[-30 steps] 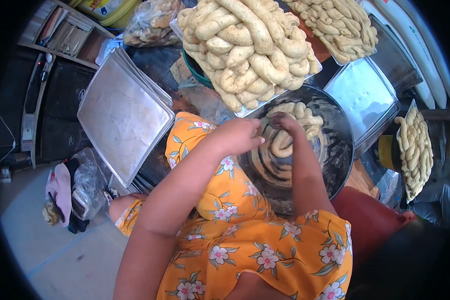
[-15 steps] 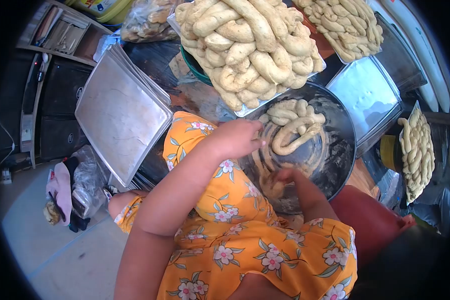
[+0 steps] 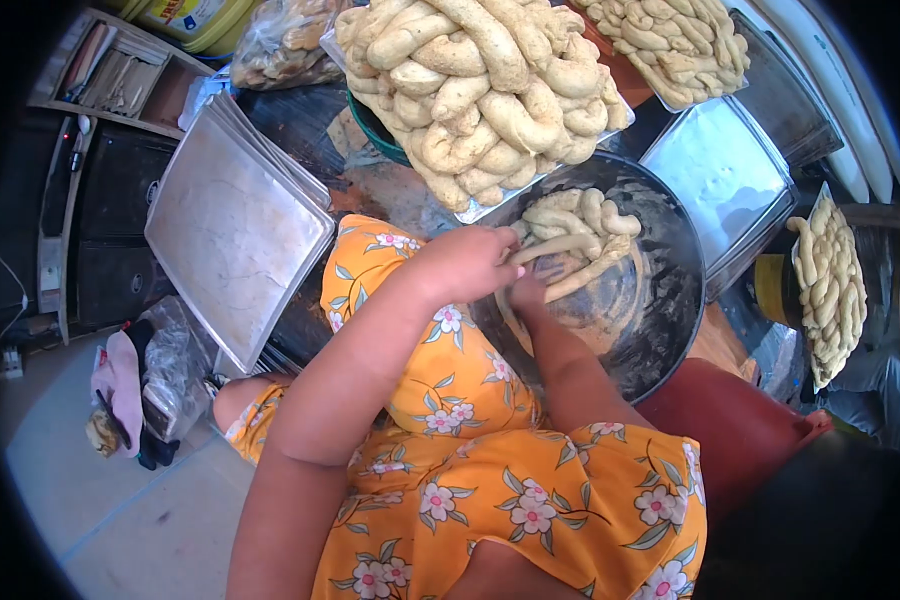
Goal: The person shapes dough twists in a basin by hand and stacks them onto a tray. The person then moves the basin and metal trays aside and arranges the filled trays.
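Inside a round black basin lies a small heap of twisted dough ropes, dusted with sandy-coloured powder. My left hand is at the basin's left side, its fingers curled on the end of a dough rope that runs to the heap. Just below it, my right hand reaches in from the lower right, close to another dough strand. Its fingers are mostly hidden, so I cannot see its grip. Powder smears the basin floor.
A tray piled high with dough twists overhangs the basin's far rim. More twists fill trays at the back right and far right. Stacked metal sheets stand left and right. A red container sits at the near right.
My right hand has moved up from the basin's near side to beside my left hand. The looped dough rope has shifted, with one strand now stretching to my left fingers. The view has shifted slightly.
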Action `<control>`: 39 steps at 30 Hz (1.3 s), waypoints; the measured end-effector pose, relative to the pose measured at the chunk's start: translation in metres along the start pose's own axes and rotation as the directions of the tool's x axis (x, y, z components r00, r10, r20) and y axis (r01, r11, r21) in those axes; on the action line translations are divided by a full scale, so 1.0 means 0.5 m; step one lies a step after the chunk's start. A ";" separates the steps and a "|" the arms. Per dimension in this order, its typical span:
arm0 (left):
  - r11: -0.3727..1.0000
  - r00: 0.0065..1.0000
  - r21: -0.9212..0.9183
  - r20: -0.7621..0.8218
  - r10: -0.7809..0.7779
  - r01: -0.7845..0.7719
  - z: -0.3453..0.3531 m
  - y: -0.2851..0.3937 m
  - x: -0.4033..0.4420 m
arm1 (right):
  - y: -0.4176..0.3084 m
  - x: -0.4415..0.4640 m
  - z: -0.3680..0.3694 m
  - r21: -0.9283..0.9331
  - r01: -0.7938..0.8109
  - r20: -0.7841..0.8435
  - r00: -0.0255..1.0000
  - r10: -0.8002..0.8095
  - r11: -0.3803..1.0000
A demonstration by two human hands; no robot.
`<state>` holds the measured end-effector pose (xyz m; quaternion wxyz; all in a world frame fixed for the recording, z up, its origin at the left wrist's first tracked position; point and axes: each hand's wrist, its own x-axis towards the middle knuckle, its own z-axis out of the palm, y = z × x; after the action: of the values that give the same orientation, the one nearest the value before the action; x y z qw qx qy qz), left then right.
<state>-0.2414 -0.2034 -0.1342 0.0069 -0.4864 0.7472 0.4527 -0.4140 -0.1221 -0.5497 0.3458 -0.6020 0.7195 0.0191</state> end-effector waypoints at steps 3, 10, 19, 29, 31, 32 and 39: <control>1.000 1.000 0.026 -0.020 0.012 -0.012 0.007 -0.013 0.000 | -0.001 -0.121 -0.026 -0.113 0.208 0.454 0.881 -0.136 0.972; 1.000 1.000 0.016 -0.017 -0.025 0.025 -0.002 -0.009 -0.009 | 0.322 -0.287 -0.075 -0.467 0.029 0.221 0.971 0.085 0.884; 0.999 0.998 0.030 -0.045 0.041 -0.039 0.011 0.003 -0.009 | 0.009 -0.138 -0.011 0.204 0.100 0.417 0.891 -0.179 0.974; 1.000 0.999 -0.017 -0.051 -0.009 0.008 0.007 -0.013 -0.018 | 0.066 0.000 -0.233 0.727 0.062 -0.255 0.949 0.186 0.684; 1.000 0.998 -0.009 -0.062 -0.003 0.003 0.003 -0.012 -0.018 | 0.134 0.008 -0.238 0.303 -0.062 -0.424 0.885 0.192 0.951; 1.000 0.998 -0.002 -0.070 0.007 -0.007 0.004 -0.013 -0.018 | 0.145 -0.038 -0.241 0.053 -0.106 -0.418 0.901 0.119 0.993; 0.999 0.994 0.005 -0.101 0.039 -0.039 0.005 -0.009 -0.019 | 0.161 -0.276 -0.028 -0.588 0.181 0.306 0.952 0.010 0.788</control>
<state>-0.2342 -0.1955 -0.1344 -0.0388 -0.4940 0.7568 0.4263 -0.4865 0.0118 -0.4986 0.2364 -0.7037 0.5869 0.3231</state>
